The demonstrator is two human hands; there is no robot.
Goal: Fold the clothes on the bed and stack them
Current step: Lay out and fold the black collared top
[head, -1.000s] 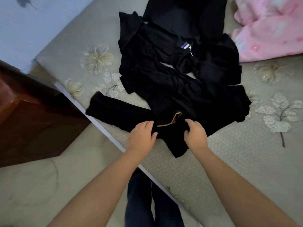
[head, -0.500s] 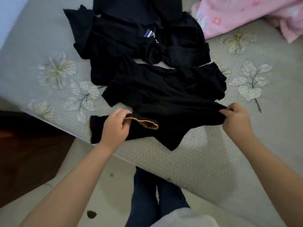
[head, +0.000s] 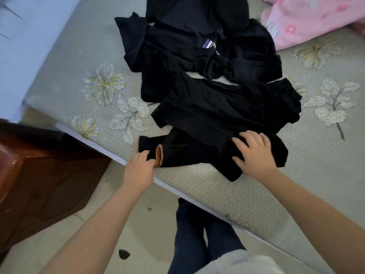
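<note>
Near edge of grey flower-embroidered bedspread (head: pixel 197 186): black fabric garment with tan lining (head: pixel 189 153) lying flat in front of a heap of black clothes (head: pixel 207 76). Left hand (head: pixel 139 167) curled, pinching garment's end beside exposed tan lining. Right hand (head: pixel 253 153) flat, fingers spread, pressing down on garment. White-and-purple neck label (head: pixel 209 44) showing in heap, white lettering beside it too small to read. Pink patterned fleece (head: pixel 308 18) at far right.
</note>
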